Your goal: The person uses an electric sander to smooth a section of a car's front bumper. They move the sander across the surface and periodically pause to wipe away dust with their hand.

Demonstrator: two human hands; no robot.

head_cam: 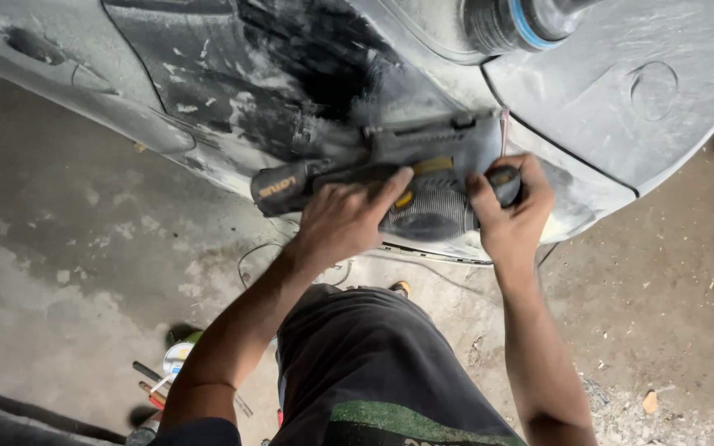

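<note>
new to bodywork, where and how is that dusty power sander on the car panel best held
With both hands from the near side, as shown: the left hand over the long rear handle of the sander, the right hand around the round front knob. The flat pad lies against the car panel, so grips either end press it evenly.

A small yellow label (lettering not described) sits on the dark sander handle's left end.

Your one view, from the head

It looks steeply down, close over your arms, at a car panel and the floor.
</note>
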